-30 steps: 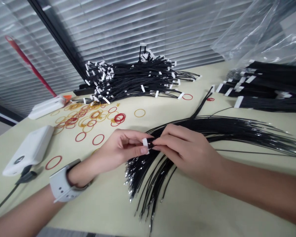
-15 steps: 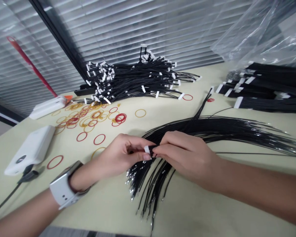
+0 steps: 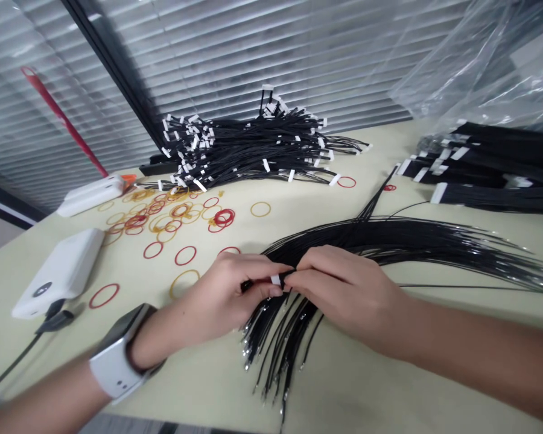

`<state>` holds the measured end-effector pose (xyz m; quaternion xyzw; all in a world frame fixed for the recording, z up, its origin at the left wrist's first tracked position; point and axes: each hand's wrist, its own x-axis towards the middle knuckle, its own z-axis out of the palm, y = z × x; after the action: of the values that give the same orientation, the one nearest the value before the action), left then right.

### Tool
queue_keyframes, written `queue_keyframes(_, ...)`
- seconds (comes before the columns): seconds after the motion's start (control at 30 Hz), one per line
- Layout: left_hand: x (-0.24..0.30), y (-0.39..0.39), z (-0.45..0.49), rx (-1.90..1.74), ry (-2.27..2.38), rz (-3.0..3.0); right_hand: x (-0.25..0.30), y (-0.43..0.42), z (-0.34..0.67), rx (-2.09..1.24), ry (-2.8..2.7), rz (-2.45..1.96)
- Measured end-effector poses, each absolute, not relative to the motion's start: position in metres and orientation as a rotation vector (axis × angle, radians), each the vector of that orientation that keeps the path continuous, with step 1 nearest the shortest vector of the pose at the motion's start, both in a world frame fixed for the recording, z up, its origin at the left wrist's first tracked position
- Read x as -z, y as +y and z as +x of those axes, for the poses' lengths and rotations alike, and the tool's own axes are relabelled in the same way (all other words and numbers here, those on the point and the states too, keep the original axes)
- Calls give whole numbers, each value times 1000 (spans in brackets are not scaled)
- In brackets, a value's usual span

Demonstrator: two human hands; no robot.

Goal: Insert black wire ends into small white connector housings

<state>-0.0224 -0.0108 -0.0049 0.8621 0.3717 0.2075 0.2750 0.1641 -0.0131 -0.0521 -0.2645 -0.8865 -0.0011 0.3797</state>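
Note:
Between the fingertips of my left hand [image 3: 239, 283] a small white connector [image 3: 276, 279] is pinched, with black wires running out of its right side. My right hand [image 3: 344, 289] is closed on those wires close to the connector, its fingertips almost touching the left ones. Both hands are above a large bundle of loose black wires [image 3: 416, 238] with shiny metal ends, which curves from the right edge to below my fingers. A thin strand of wires [image 3: 375, 196] crosses the bundle towards the back.
Red and yellow rubber bands [image 3: 178, 211] are scattered at left. Behind them lies a heap of black cables with white connectors [image 3: 253, 147]. More cable bundles [image 3: 493, 196] lie at right under clear plastic [image 3: 470, 66]. A white power bank [image 3: 58, 271] with a cord is at left.
My left fingers have slid further over the white connector, so less of it shows. The whole view has shifted slightly, and both hands stay close together.

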Motion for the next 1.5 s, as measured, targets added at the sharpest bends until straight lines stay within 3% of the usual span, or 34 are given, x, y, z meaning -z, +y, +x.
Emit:
queue_keyframes(0.3,13,1,-24,-593,1005,1699,42,-7,163,-78,-2205,-723)
queue_keyframes(0.7,12,-7,-18,-582,1076,2034,46,-6,163,-128,-2159,-682)
queue_keyframes(1.0,15,0,-21,-806,1155,1821,26,-8,173,51,-2133,-629)
queue_keyframes(1.27,14,4,-26,-793,1175,1768,21,-18,183,-464,-2766,-628)
queue_keyframes(1.5,12,9,-30,-794,1103,1585,41,-8,178,-12,-2663,-778)
